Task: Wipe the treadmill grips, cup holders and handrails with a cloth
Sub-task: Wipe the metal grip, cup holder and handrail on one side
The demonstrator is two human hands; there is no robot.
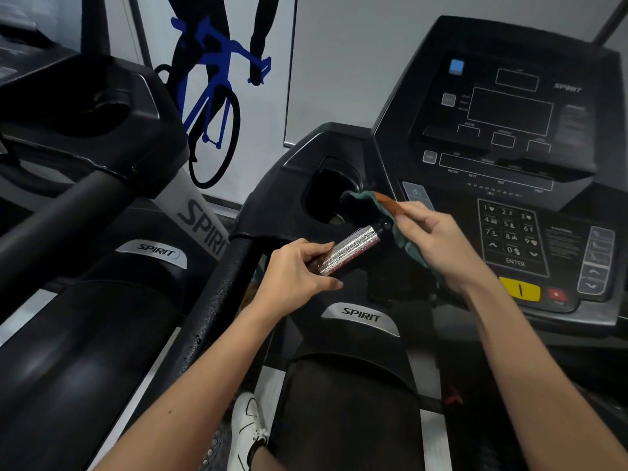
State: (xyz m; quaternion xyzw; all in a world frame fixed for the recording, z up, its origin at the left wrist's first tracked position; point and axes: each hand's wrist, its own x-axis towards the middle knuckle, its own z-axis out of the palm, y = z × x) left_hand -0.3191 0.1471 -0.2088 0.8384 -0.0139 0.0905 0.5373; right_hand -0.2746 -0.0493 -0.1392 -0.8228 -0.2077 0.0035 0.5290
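Observation:
My left hand [295, 270] grips a slim silver spray bottle [350, 250] with a black cap, tilted up toward the right. My right hand [433, 241] pinches a dark green cloth [384, 212] with an orange edge, held just above the bottle's cap. One end of the cloth hangs at the rim of the left cup holder [326, 195], a deep black recess in the treadmill's console. The black left handrail [221, 294] runs down from under my left hand and shows small droplets on its surface.
The console [509, 130] with its number keypad [511, 236], yellow key and red stop button sits to the right. A second treadmill [102, 137] stands close on the left. A white shoe [248, 433] shows below, beside the motor cover [353, 385].

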